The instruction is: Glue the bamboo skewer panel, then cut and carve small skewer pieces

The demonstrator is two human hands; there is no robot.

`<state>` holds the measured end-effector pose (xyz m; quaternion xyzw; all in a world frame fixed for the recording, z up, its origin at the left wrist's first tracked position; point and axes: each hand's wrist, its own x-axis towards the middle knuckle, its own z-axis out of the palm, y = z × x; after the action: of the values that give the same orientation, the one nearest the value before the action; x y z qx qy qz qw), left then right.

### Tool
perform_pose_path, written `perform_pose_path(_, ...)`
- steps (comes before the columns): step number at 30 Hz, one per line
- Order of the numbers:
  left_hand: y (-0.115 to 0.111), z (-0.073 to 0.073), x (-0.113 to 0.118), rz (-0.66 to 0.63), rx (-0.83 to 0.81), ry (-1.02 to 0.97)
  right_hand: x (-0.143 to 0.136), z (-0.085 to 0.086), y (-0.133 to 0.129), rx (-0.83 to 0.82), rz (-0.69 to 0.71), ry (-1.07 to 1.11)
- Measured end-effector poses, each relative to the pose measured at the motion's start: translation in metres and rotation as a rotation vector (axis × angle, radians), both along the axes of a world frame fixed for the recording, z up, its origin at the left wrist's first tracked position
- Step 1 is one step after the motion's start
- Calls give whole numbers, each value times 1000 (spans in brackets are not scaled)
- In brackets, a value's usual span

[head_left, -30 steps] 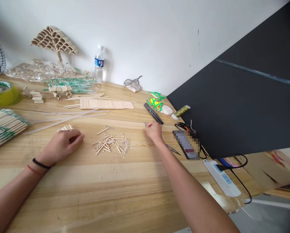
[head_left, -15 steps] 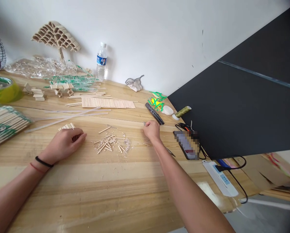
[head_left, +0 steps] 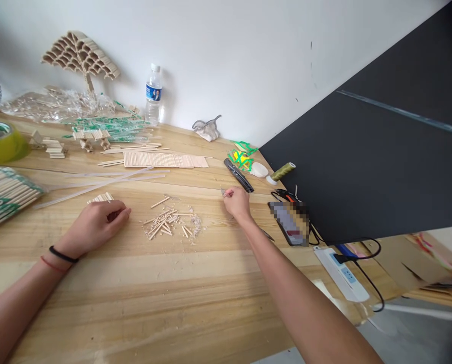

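A hobby craft workbench — wooden table (head_left: 195, 298), stick bundles (head_left: 6, 194), a stick-built tree model (head_left: 78, 58), tape roll (head_left: 2, 141).

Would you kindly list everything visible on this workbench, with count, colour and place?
table: one, light wood, fills the foreground
cut stick pieces: a loose pile, pale, centre
stick mat: one, pale, behind the pile
stick tree model: one, pale, far left by the wall
water bottle: one, clear, blue label, by the wall
tape roll: one, yellow-green, left edge
knife: one, black, right of the mat
thread spool: one, olive, right
phone: one, dark, right edge
power strip: one, white, front right
left hand: resting on small sticks
right hand: pinching something small, unclear what
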<state>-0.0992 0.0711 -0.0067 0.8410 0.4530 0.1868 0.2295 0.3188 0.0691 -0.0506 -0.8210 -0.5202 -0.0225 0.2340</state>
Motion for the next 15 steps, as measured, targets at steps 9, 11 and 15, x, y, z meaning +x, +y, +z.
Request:
perform_pose_path(9, -1, 2, 1, 4, 14, 7, -1, -1, 5, -14, -53, 15)
perform_pose_path(11, -1, 2, 1, 4, 13, 7, -3, 0, 7, -17, -66, 22)
perform_pose_path(15, -1, 4, 2, -7, 19, 7, -2, 3, 12, -19, -88, 44)
